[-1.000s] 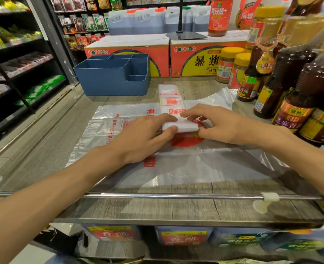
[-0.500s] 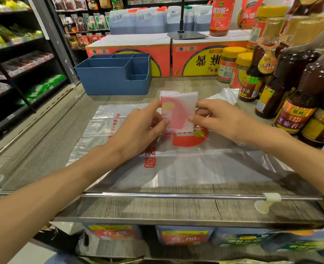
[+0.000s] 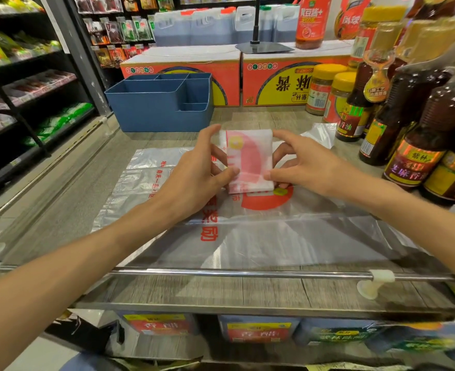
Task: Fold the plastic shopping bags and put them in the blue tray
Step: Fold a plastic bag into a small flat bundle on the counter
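Head view, the only one supplied; we record the following. The folded plastic bag [image 3: 249, 160], a compact white packet with red print, stands lifted on edge between both hands above the flat plastic bags [image 3: 247, 236] spread on the wood-grain shelf top [image 3: 247, 287]; the left hand [image 3: 194, 180] pinches its left edge, thumb on the near face and fingers behind; the right hand [image 3: 306, 167] pinches its right edge in the same manner, thumb at the lower corner. The blue tray [image 3: 146, 111], a divided organiser, sits beyond the packet toward the left, near but apart from it; its compartments show nothing inside from this angle. Sauce bottles [image 3: 413, 135] and yellow-lidded jars [image 3: 325, 89] crowd the right side, close by the right forearm.

We judge the fold complete and the transfer to the tray not yet made. Risks noted: slick film may spring open if either pinch slackens, which would undo the fold; releasing one hand for the reach leaves a single-edge grip, so the layers may fan; a wide swing of the right arm could strike the bottles; the loose bags beneath could drag along if a wrist catches them.
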